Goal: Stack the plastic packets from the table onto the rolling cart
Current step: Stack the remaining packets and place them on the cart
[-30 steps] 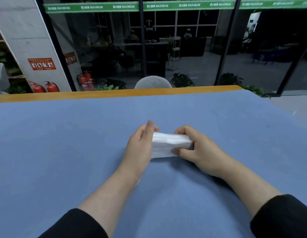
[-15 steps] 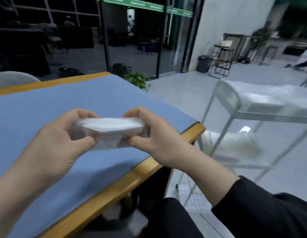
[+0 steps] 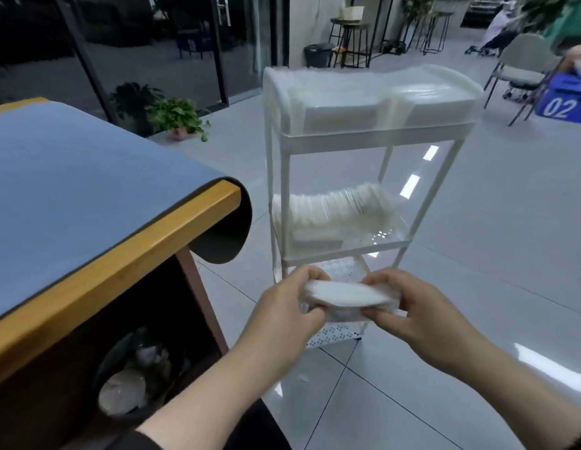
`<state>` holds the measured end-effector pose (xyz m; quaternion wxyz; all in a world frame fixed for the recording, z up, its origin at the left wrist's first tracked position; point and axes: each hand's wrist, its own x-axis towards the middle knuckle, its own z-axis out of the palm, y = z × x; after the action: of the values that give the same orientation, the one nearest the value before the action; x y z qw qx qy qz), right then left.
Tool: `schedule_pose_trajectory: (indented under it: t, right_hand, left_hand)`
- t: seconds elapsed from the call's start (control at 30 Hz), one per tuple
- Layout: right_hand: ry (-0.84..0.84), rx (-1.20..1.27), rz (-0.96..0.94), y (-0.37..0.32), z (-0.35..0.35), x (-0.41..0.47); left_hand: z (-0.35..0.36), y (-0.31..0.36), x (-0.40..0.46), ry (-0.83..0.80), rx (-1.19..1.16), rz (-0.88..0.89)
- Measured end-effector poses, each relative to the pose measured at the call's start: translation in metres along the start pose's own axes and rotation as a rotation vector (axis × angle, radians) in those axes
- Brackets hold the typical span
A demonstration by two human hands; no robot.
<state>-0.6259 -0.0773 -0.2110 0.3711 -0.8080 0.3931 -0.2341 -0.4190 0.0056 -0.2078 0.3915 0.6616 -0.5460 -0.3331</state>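
Holding one packet (image 3: 349, 298) w/ both hands: left grip (image 3: 287, 311) & right grip (image 3: 412, 315) curled round its ends, just before cart (image 3: 373, 136), counter (image 3: 88, 196) left of cart.

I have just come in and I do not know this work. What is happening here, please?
A person is moving plastic packets from a table to a white rolling cart. At this moment the left hand and right hand grip one small stack of packets by its two ends, in the air in front of the cart's lower part. The top and middle shelves already hold white packets. The blue-covered table is at the left.
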Motion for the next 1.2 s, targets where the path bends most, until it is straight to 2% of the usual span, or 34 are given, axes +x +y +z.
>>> schedule_pose_trajectory:
  t: [0.17,0.3,0.37,0.57,0.8,1.2]
  right_hand:
    - [-0.025,-0.069,0.003,0.061,-0.004,0.049]
    - [-0.036,-0.067,-0.028,0.086,-0.004,0.103]
    - [-0.05,-0.066,-0.016,0.096,-0.005,0.126]
    - [-0.077,-0.052,-0.021,0.116,-0.001,0.169]
    - [0.012,-0.02,-0.07,0.124,0.009,0.19]
    - [0.131,-0.219,-0.163,0.142,0.032,0.188]
  left_hand:
    - [0.03,-0.02,0.055,0.008,0.166,-0.011]
    - [0.035,-0.035,0.105,0.071,0.471,0.147]
    - [0.038,-0.041,0.127,0.048,0.635,0.216]
    - [0.04,-0.041,0.164,-0.029,0.957,0.236]
    - [0.036,-0.035,0.177,0.022,1.017,0.222]
    - [0.045,-0.038,0.181,-0.023,1.068,0.176]
